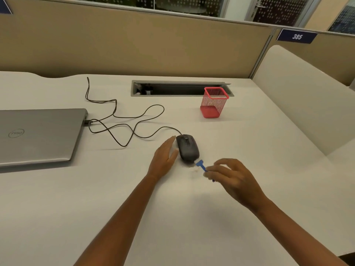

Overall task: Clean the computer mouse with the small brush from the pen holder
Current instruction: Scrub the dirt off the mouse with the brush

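Note:
A black wired computer mouse (187, 147) lies on the white desk (192, 217). My left hand (164, 160) rests flat against the mouse's left side, fingers straight and together. My right hand (233, 178) pinches a small blue brush (201, 164); its head sits at the mouse's near right corner, over a patch of grey dust (192, 168) on the desk. The hand is motion-blurred. A red mesh pen holder (214, 102) stands upright behind the mouse and looks empty.
A shut grey laptop (38, 135) lies at the left, with the mouse cable (123, 123) looping from it across the desk. A cable tray slot (172, 88) runs along the back. A beige partition (134, 48) and a cream side panel (299, 104) bound the desk.

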